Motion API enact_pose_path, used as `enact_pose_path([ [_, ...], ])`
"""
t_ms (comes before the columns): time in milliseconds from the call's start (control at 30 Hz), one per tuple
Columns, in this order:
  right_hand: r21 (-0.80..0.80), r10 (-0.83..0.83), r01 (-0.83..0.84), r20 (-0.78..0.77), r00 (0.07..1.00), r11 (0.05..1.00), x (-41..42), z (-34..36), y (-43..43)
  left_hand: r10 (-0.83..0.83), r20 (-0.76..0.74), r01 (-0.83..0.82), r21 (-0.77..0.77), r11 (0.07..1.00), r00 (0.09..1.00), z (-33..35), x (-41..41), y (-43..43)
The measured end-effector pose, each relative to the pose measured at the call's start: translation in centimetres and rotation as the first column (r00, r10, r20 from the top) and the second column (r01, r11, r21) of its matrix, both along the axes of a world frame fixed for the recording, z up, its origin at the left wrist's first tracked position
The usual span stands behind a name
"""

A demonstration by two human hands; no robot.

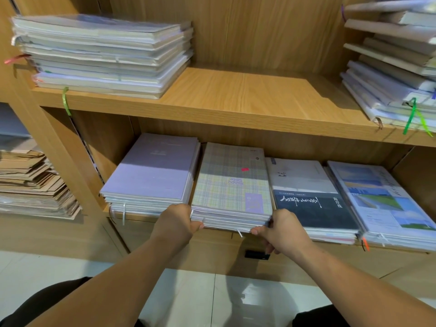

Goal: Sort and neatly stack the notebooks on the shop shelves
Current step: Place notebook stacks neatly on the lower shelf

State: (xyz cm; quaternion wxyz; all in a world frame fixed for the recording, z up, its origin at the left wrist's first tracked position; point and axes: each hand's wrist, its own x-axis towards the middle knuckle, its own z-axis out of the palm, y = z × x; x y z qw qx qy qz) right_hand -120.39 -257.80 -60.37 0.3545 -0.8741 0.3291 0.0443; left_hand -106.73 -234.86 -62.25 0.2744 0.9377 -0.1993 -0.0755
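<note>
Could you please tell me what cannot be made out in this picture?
Head view:
Fingertips of the left hand and right hand gripping the plaid stack: mostly hidden by the hands' backs.
Upper right stack: cut off by the right edge.
Small print on the lavender cover: blurred, unreadable.

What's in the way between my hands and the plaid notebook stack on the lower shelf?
Nothing visible. The left hand and right hand grip the front corners of the plaid stack. The lilac stack and dark-covered stack sit close on either side.
</note>
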Motion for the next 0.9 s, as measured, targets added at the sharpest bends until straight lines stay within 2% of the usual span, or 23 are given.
enact_pose_path([
  [133,-0.077,-0.020,0.020,-0.003,1.000,0.997,-0.03,-0.20,0.20,0.027,0.019,-0.027,0.019,0.999,0.999,0.06,-0.22,-0.21],
  [500,-0.142,-0.081,0.083,0.016,0.997,0.986,0.37,-0.86,0.66,0.069,0.044,-0.071,0.038,0.997,0.997,-0.35,-0.16,-0.68],
  [900,-0.115,-0.123,0.125,0.028,0.992,0.985,0.66,-0.42,0.72,0.092,0.080,-0.096,0.047,0.994,0.993,-0.78,-0.17,-0.82],
])
